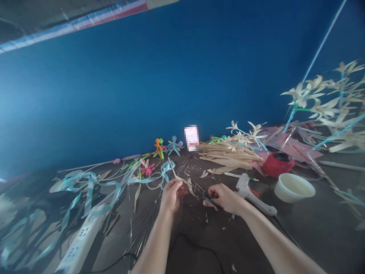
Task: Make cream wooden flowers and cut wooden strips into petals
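My left hand [172,195] is closed in a pinch on a thin pale strip of dried leaf [182,179] that sticks up and to the left from my fingers. My right hand [225,198] is closed around a small dark tool [209,200], likely scissors, whose tip points at the strip. Both hands hover just over the dark table [199,236], with small pale cuttings scattered beneath them.
A white glue gun [248,190] lies right of my right hand, with a white bowl [294,187] and red yarn [278,163] beyond. A pile of dried strips [228,156] and leaf flowers [327,102] sit behind. Blue ribbons [94,186] and a power strip [81,238] lie left.
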Available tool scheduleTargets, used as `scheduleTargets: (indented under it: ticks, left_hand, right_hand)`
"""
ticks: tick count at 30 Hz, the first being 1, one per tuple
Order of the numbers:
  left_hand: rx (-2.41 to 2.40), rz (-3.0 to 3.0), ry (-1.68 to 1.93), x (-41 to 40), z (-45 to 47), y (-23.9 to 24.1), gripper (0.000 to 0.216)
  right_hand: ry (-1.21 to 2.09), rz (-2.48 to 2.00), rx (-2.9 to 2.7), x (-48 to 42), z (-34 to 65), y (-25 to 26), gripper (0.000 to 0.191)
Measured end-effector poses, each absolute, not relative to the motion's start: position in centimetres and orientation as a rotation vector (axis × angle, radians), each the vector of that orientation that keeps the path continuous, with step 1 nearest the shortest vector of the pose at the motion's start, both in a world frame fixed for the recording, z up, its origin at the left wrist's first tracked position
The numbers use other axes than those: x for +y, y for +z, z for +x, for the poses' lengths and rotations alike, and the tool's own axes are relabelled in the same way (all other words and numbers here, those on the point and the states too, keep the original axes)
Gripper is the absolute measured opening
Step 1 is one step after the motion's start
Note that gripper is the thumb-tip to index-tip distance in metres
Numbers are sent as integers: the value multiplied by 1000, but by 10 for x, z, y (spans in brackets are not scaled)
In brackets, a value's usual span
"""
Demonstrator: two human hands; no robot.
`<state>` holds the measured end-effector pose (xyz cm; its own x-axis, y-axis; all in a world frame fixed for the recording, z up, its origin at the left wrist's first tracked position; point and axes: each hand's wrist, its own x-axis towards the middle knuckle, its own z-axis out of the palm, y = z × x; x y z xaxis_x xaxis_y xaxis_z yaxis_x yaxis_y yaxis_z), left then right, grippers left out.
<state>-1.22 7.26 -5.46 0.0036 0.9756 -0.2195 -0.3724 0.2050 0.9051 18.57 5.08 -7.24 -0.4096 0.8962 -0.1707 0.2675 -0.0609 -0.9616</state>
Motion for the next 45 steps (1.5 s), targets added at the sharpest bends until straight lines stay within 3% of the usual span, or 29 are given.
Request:
scheduleTargets:
  ticks: [7,19,45]
  left_hand:
    - [1052,755,1240,73,-13,-56,13]
    - [928,635,1292,75,-20,-52,11]
    - [958,949,1235,68,-13,-46,16]
  right_hand:
    - [1442,-1271,-1678,50,185,-66,36]
    - [1806,-1051,-1606,44,194,-59,35]
    - [1926,-925,-1485,46,193,-65,35]
